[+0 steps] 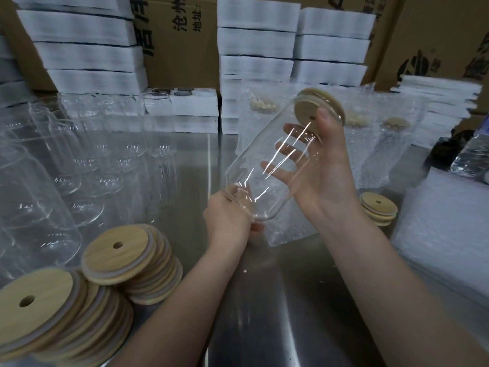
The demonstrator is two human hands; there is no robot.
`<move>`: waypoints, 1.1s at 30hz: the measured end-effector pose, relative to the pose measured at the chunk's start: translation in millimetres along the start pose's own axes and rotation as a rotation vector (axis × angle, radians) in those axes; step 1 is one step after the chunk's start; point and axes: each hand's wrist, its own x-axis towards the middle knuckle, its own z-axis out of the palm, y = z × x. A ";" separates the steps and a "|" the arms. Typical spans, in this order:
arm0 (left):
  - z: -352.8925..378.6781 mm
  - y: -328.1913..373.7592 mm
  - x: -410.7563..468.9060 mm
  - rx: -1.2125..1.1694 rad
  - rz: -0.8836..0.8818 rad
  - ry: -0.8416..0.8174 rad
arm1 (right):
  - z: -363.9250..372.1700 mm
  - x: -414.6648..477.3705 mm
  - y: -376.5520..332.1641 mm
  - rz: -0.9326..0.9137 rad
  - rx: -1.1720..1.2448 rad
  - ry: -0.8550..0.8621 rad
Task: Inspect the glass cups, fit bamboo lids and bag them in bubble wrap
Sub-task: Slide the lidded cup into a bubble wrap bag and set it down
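Note:
I hold a clear glass cup (pixel 267 165) tilted above the steel table, its mouth up to the right. A bamboo lid (pixel 318 108) with a small hole sits on that mouth. My left hand (pixel 229 217) grips the cup's base from below. My right hand (pixel 315 168) cradles the upper part, fingers spread behind the glass and thumb resting on the lid. A flat bubble-wrap bag (pixel 287 227) lies on the table under the cup.
Several bare glass cups (pixel 79 160) stand at the left. Bamboo lid stacks (pixel 124 258) lie front left, a small lid stack (pixel 378 211) at the right. Bagged lidded cups (pixel 391 144) stand behind. Bubble-wrap sheets (pixel 444 239) pile right; foam trays (pixel 254 49) and cartons line the back.

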 end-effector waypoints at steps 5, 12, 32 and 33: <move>-2.3 4.4 3.2 -0.072 -0.087 0.029 | -5.5 4.2 -3.5 -0.009 -0.028 0.088; -2.4 4.6 2.7 -0.108 0.001 0.045 | -7.1 6.5 -3.0 -0.072 -0.120 0.187; 3.4 11.0 -8.9 0.107 0.228 -0.113 | -12.5 8.7 3.9 -0.257 -0.161 0.404; 3.6 10.7 -9.7 0.145 0.243 -0.127 | -12.4 9.0 5.1 -0.264 -0.163 0.409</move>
